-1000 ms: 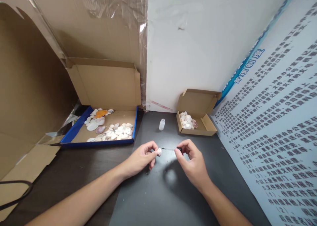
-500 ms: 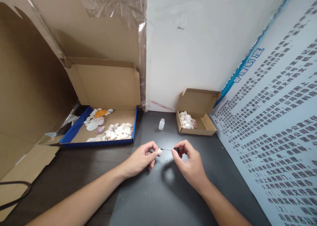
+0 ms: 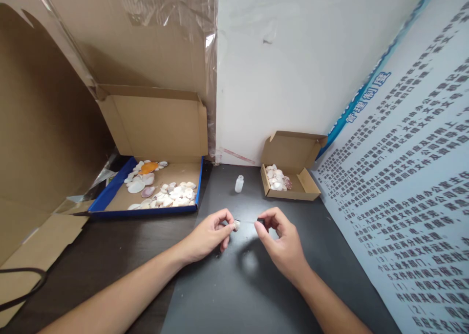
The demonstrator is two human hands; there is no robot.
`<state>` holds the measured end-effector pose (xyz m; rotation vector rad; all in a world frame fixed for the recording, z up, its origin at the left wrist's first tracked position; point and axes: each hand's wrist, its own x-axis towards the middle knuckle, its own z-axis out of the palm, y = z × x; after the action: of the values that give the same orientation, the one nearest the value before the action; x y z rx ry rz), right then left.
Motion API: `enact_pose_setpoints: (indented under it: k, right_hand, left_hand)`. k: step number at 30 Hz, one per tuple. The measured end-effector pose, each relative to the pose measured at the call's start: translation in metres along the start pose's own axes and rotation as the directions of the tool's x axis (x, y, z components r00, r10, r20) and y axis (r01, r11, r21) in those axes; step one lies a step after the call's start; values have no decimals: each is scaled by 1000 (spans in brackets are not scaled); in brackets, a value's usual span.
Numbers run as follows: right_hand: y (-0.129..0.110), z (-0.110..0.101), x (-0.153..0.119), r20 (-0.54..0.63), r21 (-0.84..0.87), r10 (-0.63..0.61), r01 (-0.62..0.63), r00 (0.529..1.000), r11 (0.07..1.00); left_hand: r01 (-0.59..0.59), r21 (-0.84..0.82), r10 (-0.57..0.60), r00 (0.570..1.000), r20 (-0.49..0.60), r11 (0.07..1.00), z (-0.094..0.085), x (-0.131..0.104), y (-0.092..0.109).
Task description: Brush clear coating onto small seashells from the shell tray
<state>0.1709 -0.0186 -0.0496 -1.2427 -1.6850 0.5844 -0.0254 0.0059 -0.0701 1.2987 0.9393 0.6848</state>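
Pinched between the thumb and fingers of my left hand (image 3: 213, 231) is a small pale shell (image 3: 236, 225). My right hand (image 3: 280, 236) grips a black brush cap (image 3: 261, 221), largely covered by the fingers. From the cap a thin stem reaches left, its dark tip at the shell's upper edge; whether it touches I cannot tell. Beyond both hands, a small whitish translucent bottle (image 3: 239, 184) stands upright with its mouth uncovered.
On the left, an open blue-edged cardboard box (image 3: 200, 190) holds many shells, one of them orange. A smaller cardboard box (image 3: 309, 193) at the right holds pale shells. Dark grey mat (image 3: 220, 295) lies beneath my hands. A printed panel (image 3: 414, 177) borders the right side.
The shell has turned slightly in my left fingers. My right hand and the brush cap have shifted only a little.
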Motion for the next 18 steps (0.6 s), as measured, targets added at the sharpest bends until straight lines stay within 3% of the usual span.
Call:
enact_pose_setpoints:
  k: [13, 18]
  right_hand:
    - [1, 0, 0, -7, -41, 25, -25, 1000, 999]
    - [3, 1, 0, -2, 29, -3, 3, 1000, 1000]
  left_hand:
    - [43, -239, -45, 999, -4, 970, 0, -2, 7]
    - [56, -275, -60, 998, -8, 960, 0, -3, 9]
